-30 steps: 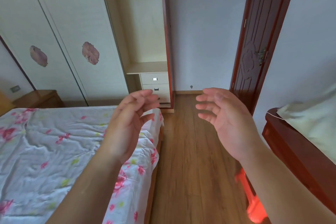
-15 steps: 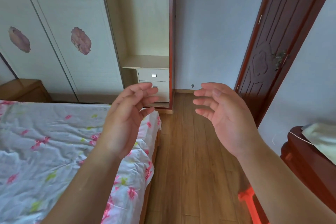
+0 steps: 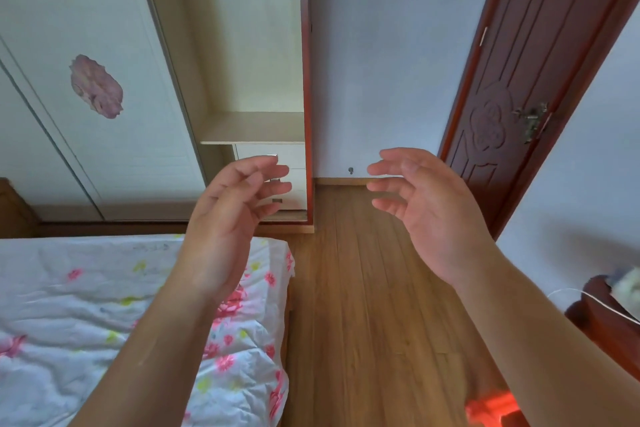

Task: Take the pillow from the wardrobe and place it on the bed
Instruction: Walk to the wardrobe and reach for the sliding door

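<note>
- Head view: left hand (image 3: 227, 218) and right hand (image 3: 431, 215) are raised, palms facing, fingers loosely spread; nothing is grasped.
- No pillow is seen; the open wardrobe (image 3: 256, 80) bay and its shelf appear bare.
- Risk: time may be lost searching behind the closed sliding doors (image 3: 86, 114).
- Risk: the bed (image 3: 86, 322) corner, near left, may be struck in passing.
</note>
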`<state>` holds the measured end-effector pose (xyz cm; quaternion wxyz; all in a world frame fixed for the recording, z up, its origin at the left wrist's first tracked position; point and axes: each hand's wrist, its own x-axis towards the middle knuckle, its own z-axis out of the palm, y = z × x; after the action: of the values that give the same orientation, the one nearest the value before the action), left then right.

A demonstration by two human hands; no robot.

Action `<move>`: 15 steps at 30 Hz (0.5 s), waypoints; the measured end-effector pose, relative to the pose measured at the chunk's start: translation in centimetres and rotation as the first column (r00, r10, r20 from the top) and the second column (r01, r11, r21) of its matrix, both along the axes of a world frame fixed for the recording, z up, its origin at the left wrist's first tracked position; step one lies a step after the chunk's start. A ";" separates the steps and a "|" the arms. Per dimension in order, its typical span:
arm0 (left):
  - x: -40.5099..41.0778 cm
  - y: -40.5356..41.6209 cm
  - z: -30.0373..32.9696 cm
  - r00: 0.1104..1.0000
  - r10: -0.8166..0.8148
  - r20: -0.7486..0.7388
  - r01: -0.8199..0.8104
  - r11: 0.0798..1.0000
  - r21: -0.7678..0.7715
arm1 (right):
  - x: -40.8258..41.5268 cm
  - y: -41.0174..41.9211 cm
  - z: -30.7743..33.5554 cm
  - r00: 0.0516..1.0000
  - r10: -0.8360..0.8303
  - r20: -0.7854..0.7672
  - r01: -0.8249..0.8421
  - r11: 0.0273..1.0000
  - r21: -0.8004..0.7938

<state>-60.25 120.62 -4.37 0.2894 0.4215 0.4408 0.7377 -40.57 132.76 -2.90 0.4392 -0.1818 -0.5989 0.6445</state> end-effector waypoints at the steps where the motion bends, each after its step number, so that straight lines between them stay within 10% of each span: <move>1: -0.5 0.9 0.0 1.000 -0.006 0.005 0.006 1.000 -0.001 | -0.4 1.0 0.0 1.000 0.000 -0.009 0.000 1.000 -0.007; 15: -4.6 18.3 0.0 0.990 0.140 0.014 -0.139 0.990 -0.026 | -5.1 20.6 -0.8 0.992 0.067 -0.104 -0.074 0.995 -0.069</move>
<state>-64.88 138.96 -4.36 0.2456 0.3804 0.4761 0.7539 -45.68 153.34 -3.74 0.4393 -0.1432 -0.5580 0.6893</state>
